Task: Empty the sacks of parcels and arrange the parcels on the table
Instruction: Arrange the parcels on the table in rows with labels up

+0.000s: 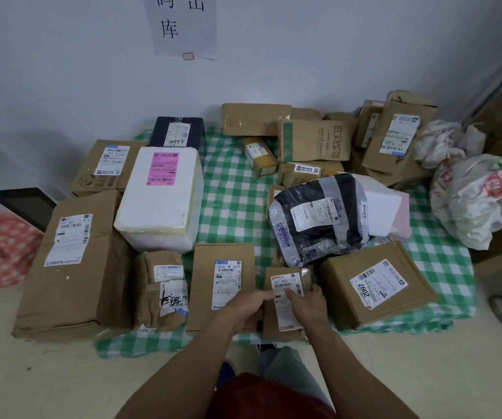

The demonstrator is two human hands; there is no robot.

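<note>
both hands pinch the small brown parcel [286, 309]: left hand [243, 308] curls on its left edge, right hand [307, 303] has fingers over the label and thumb on the right edge. it sits at the front edge of the green checked cloth [231, 182], between the flat box [222, 282] and the 2097 box [376, 287]. risks: its near end seems to overhang, so an early release could tip it off, and pushing it back could make the grey poly bag [313, 219] slump over it.
</note>
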